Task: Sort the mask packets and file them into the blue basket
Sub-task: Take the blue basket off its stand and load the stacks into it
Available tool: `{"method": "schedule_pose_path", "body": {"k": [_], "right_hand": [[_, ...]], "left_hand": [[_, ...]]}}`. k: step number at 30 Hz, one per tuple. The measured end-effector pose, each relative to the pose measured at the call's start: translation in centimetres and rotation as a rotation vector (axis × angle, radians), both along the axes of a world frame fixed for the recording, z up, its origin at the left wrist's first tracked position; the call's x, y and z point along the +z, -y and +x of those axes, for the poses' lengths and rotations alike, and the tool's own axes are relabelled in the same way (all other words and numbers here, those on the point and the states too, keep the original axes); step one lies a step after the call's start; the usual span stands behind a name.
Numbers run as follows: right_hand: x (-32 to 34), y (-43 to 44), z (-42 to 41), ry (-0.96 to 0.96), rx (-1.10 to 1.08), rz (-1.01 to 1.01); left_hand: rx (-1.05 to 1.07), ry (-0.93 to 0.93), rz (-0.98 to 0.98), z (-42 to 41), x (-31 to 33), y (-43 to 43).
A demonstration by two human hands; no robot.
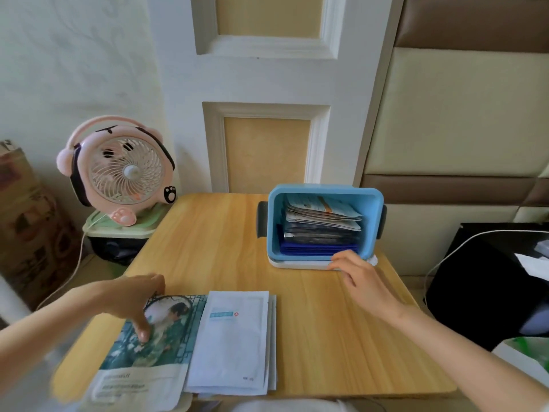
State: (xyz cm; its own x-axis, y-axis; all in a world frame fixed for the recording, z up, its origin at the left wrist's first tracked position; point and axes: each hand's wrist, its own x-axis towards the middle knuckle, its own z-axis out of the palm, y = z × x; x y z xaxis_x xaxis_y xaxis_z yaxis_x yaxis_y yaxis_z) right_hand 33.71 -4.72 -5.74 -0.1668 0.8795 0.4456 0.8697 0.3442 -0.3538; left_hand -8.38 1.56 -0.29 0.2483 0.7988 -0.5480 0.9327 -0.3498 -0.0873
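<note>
Packets [320, 224] fill the blue basket [325, 193]; right hand [361, 278] rests open at its rim, left hand [130, 298] presses fingertips on the teal packet [166, 337] beside a white stack [234, 340].

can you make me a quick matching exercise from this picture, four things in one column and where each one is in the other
Things:
1. blue basket
2. white packet stack
3. left hand
4. pink fan

Places:
A. on the green-lidded bin beside the table
B. on the teal illustrated packet
C. far right part of the table, holding filed packets
D. near edge of the table, right of the teal packet

Pairs: 1-C, 2-D, 3-B, 4-A
</note>
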Motion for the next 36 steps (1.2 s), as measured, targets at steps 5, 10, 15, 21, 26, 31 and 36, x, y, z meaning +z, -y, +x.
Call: {"method": "schedule_pose_path", "body": {"k": [5,10,15,21,26,31,36], "right_hand": [[-2.0,0.9,-1.7,-0.041,-0.003,-0.078],[-3.5,1.1,-1.4,-0.079,-0.086,-0.029],[-3.6,1.3,-1.4,-0.090,-0.128,0.011],[-4.0,1.4,-1.3,-0.066,-0.162,0.035],[-3.4,1.3,-1.1,-0.157,-0.149,-0.073],[0.0,0.9,-2.9,-0.915,-0.035,-0.363],[1.5,0.3,-4.9,-1.136,0.077,-0.402]], "left_hand": [[-0.085,-0.054,0.085,0.4,-0.2,0.0],[0.045,0.138,0.003,0.8,-0.3,0.4],[0.118,0.239,0.014,-0.4,-1.0,-0.6],[0.315,0.243,0.399,-2.9,1.6,-2.8],[0.278,0.565,0.996,-0.3,6.1,-3.2],[0.168,1.018,0.957,7.7,6.9,-1.9],[0.360,1.783,0.262,15.7,4.2,1.0]]}}
